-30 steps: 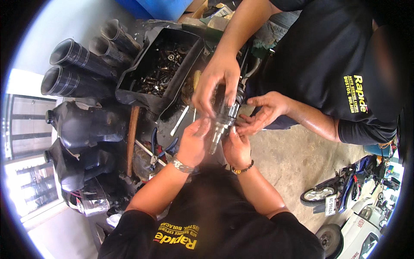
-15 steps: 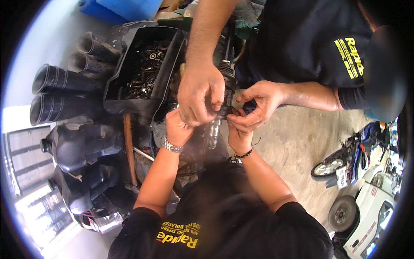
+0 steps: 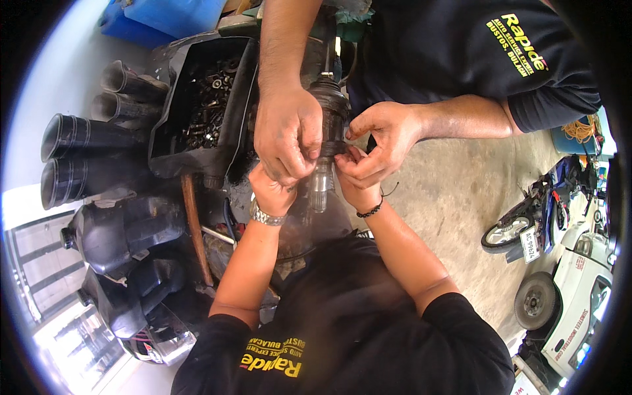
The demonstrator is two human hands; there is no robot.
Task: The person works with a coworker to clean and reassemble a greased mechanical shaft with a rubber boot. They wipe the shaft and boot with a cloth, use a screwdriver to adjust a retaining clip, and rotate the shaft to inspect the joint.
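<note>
A greasy drive axle [image 3: 321, 191] with a bare splined metal end points toward me. Behind that end sits its dark ribbed rubber boot [image 3: 329, 99]. My left hand [image 3: 270, 194], with a metal watch on the wrist, is closed at the left of the axle, its fingertips under a co-worker's hand [image 3: 289, 135]. On the other side my right hand [image 3: 359, 187], wearing a dark beaded bracelet, is closed with its fingertips at the boot's near rim, partly covered by the co-worker's other hand [image 3: 385, 141]. What my fingers pinch is hidden.
Left of the axle stands a black bin [image 3: 164, 141] of loose bolts and nuts. A wooden handle [image 3: 195, 230], black plastic jugs [image 3: 128, 227] and dark tubes [image 3: 85, 138] lie further left. A motorcycle [image 3: 526, 220] and a white vehicle [image 3: 579, 303] are at the right.
The view has shifted a little, so hands and axle appear slightly higher and further left. Both pairs of hands stay gathered around the axle; little else differs.
</note>
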